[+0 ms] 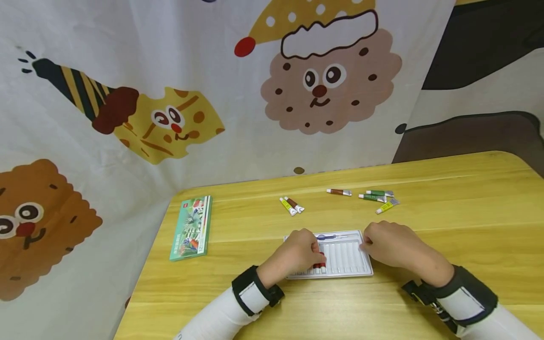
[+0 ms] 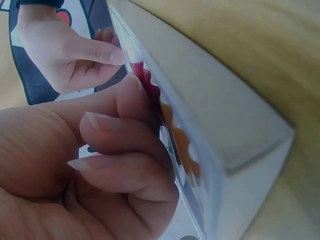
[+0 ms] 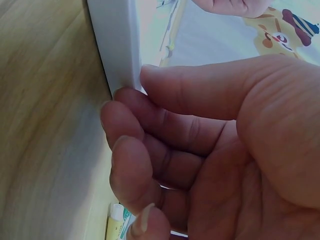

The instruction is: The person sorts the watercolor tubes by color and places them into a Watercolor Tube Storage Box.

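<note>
A white plastic tray (image 1: 348,264) with narrow slots lies on the table, a thin brush (image 1: 333,236) along its far side. Over its left half, my left hand (image 1: 295,250) has curled fingers and holds a red paint tube (image 1: 322,267) at the slots. Past those fingertips, the left wrist view shows orange tubes (image 2: 182,137) in the tray; the hand hides part of the row. At the tray's right end, my right hand (image 1: 393,244) pinches the edge between thumb and forefinger, its other fingers curled below, as the right wrist view shows.
Behind the tray lie a yellow tube (image 1: 287,206) and a brown tube (image 1: 293,204). Farther right are another brown tube (image 1: 339,192), green tubes (image 1: 372,198) and a yellow one (image 1: 387,206). A green paint box (image 1: 191,226) lies at left; a printed cloth (image 1: 238,141) hangs behind.
</note>
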`<action>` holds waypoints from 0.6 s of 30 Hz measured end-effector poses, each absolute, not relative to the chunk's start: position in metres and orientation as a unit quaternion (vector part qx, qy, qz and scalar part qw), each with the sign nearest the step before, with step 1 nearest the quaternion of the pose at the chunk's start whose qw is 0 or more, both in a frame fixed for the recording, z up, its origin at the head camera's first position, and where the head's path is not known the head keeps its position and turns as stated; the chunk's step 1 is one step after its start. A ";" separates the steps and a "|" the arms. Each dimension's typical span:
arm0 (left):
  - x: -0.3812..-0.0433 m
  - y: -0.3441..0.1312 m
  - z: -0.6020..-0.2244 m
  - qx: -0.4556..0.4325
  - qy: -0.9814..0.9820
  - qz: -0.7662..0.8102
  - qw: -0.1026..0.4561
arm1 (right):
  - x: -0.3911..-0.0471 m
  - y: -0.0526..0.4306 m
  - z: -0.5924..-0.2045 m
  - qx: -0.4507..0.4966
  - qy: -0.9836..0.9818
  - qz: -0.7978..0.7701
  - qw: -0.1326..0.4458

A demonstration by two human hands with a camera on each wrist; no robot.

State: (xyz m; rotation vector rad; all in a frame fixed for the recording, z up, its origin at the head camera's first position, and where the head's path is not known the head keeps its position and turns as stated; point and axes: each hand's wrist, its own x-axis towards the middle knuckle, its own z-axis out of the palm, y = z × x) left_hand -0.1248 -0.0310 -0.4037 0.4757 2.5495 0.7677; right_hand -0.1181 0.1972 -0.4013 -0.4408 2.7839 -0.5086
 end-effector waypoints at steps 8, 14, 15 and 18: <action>-0.125 -0.030 -0.401 0.172 0.917 0.288 0.218 | -0.119 0.197 -0.401 -0.151 0.962 -0.178 0.143; -0.126 -0.029 -0.399 0.166 0.917 0.286 0.222 | -0.119 0.198 -0.400 -0.152 0.962 -0.175 0.144; -0.126 -0.029 -0.399 0.166 0.917 0.286 0.223 | -0.119 0.198 -0.400 -0.152 0.962 -0.175 0.143; -0.127 -0.027 -0.399 0.166 0.920 0.280 0.220 | -0.119 0.198 -0.400 -0.154 0.962 -0.175 0.144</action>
